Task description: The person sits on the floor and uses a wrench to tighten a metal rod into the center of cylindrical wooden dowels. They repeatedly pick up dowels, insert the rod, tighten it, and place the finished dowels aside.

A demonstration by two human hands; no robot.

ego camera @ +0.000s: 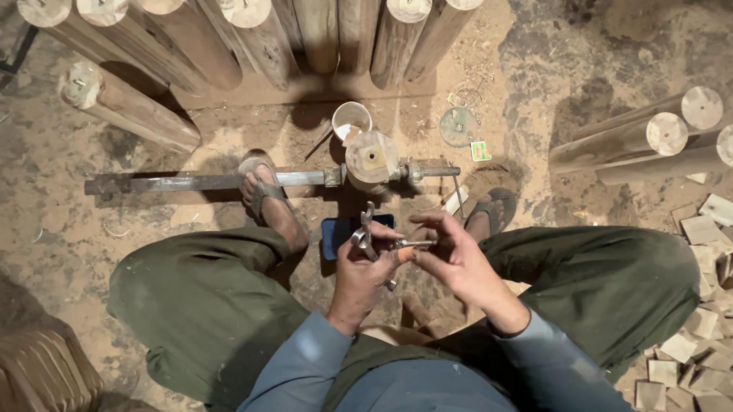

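My left hand (360, 267) grips a small metal tool (366, 230); my right hand (453, 256) pinches a metal pin (415, 243) against it. The clamped wooden log (371, 159) waits untouched.

Ahead of both hands: upright wooden post (372, 159) clamped on a steel bar (207, 182), white cup (351, 119) just behind. Log row (295, 30) walls the far side. Wood offcuts (711, 316) crowd the right; bare dirt floor (51, 233) lies open left.
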